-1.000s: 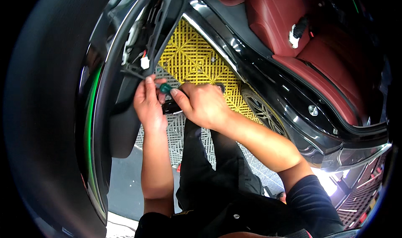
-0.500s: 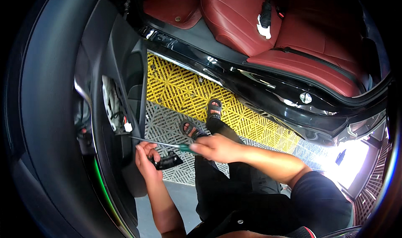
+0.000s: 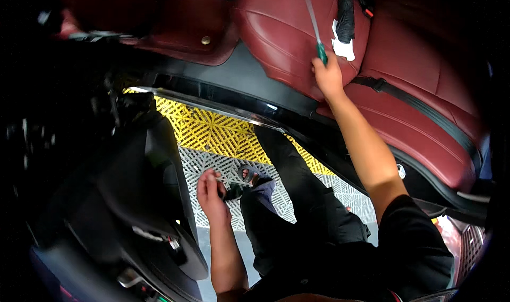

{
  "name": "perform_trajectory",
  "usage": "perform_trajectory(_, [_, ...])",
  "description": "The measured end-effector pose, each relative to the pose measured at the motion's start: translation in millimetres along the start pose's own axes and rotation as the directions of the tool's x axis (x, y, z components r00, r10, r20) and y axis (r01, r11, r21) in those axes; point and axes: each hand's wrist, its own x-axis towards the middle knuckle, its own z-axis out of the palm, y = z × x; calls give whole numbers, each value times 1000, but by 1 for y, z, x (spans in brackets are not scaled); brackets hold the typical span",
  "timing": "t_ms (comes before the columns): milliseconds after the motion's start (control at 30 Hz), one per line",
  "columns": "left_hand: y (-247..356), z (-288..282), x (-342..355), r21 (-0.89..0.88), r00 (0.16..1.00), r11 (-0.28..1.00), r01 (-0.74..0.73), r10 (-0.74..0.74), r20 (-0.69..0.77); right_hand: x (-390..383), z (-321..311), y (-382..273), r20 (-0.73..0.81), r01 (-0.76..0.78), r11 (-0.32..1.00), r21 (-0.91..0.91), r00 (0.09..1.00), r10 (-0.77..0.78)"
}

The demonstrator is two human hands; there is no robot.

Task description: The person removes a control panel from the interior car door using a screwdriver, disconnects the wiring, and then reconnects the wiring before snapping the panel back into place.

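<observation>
My right hand (image 3: 328, 78) is stretched out over the red leather seat (image 3: 281, 31), closed round the green handle of a screwdriver (image 3: 321, 52). Its long metal shaft points away across the cushion. Beside it on the seat lie a black, wrapped-looking bundle (image 3: 346, 18) and a crumpled white piece (image 3: 343, 48). Lower down, between the car and its open door, my left hand (image 3: 213, 197) is closed on a small black plastic part (image 3: 234, 192), mostly hidden by the fingers and dark against the floor grid.
On the left stands the open car door (image 3: 159, 206), its inner panel showing a gap with a white connector (image 3: 173, 243). The door sill (image 3: 223, 111) crosses between me and the seat. Yellow and grey grid tiles (image 3: 204, 129) cover the floor. A seat belt (image 3: 419, 111) lies along the cushion.
My right hand has carried the screwdriver from beside the door panel up and over the seat. The left hand has moved slightly right, away from the door. The view has turned toward the car.
</observation>
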Motion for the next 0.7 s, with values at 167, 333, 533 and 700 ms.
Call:
perform_trajectory(167, [87,152,61,372,582,501,-781,800,145,40,50,-2,-147,-12,1000,1,989,12])
perform_trajectory(333, [112,315,116,-62,-32,37,-997,550,834,62,37,48,-63,-307,845,438,927,370])
perform_trajectory(533, [128,366,209,-273,-307,-149,-950,305,902,91,27,36,-174,-228,775,589,901,397])
perform_trajectory(700, [158,363,442,406,268,-32,-913,703,659,89,68,29,-384,-146,872,467,855,349])
